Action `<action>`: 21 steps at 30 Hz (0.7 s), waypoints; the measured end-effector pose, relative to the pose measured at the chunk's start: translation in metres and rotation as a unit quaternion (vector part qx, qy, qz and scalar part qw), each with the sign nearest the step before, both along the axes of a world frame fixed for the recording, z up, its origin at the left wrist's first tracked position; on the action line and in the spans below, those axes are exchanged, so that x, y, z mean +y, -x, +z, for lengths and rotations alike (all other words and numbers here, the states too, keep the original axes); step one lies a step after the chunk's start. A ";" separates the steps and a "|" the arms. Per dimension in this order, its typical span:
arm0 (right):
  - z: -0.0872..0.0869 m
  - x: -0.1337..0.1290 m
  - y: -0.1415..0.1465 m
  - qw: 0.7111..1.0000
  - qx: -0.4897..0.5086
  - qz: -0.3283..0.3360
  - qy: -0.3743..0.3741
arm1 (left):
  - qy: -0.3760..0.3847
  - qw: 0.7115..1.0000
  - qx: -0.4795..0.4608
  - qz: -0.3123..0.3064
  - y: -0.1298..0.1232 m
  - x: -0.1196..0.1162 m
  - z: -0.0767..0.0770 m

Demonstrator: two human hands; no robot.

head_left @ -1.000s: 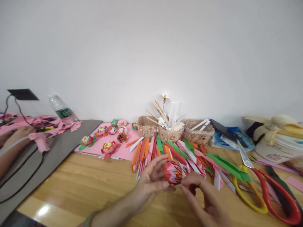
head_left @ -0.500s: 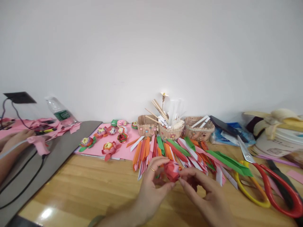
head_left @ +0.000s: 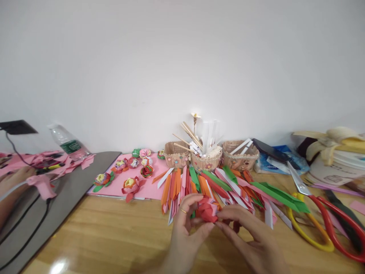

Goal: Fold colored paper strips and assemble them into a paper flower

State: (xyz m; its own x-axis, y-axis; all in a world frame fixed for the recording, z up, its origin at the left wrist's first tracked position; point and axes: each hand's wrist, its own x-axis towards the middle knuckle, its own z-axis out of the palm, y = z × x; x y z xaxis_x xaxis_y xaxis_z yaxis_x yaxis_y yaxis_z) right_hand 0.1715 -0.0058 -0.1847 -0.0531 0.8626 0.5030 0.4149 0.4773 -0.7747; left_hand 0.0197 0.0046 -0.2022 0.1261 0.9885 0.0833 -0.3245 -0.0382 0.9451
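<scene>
A small red and pink folded paper flower (head_left: 207, 210) is held just above the table, between both hands. My left hand (head_left: 186, 230) grips its left side, thumb below and fingers curled over the top; a ring shows on one finger. My right hand (head_left: 246, 236) pinches the flower's lower right edge between thumb and fingertips. Right behind the flower lies a heap of folded paper strips (head_left: 199, 182) in orange, pink, red, white and green. Several finished paper flowers (head_left: 131, 185) rest on a pink sheet (head_left: 155, 186) to the left.
Small decorated baskets (head_left: 176, 154) with sticks stand by the wall. Scissors (head_left: 322, 207) with red and yellow handles lie at right, near a phone (head_left: 269, 150) and banana peel (head_left: 339, 139). At left are a bottle (head_left: 68, 142), a pink glue gun (head_left: 42, 185) and another person's hand (head_left: 17, 180).
The view has shifted slightly. Both hands still hold the paper flower, which has turned a little and shows more of its red petals.
</scene>
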 end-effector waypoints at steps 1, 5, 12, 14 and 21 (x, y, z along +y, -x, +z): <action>-0.001 0.000 -0.001 1.000 0.003 0.000 -0.007 | 0.001 1.000 -0.004 0.014 -0.001 0.000 0.000; -0.005 -0.001 -0.001 0.999 0.014 -0.006 -0.031 | -0.022 0.999 -0.001 0.031 -0.003 0.002 -0.004; 0.001 0.003 0.001 0.991 0.058 0.002 0.123 | -0.055 0.998 0.032 0.016 0.000 0.000 -0.010; 0.003 0.004 0.001 0.984 0.070 0.018 0.164 | -0.085 0.995 0.039 0.023 -0.001 -0.001 -0.009; 0.011 0.006 -0.001 0.985 0.053 0.027 0.164 | -0.079 0.996 0.020 0.024 -0.003 0.001 -0.014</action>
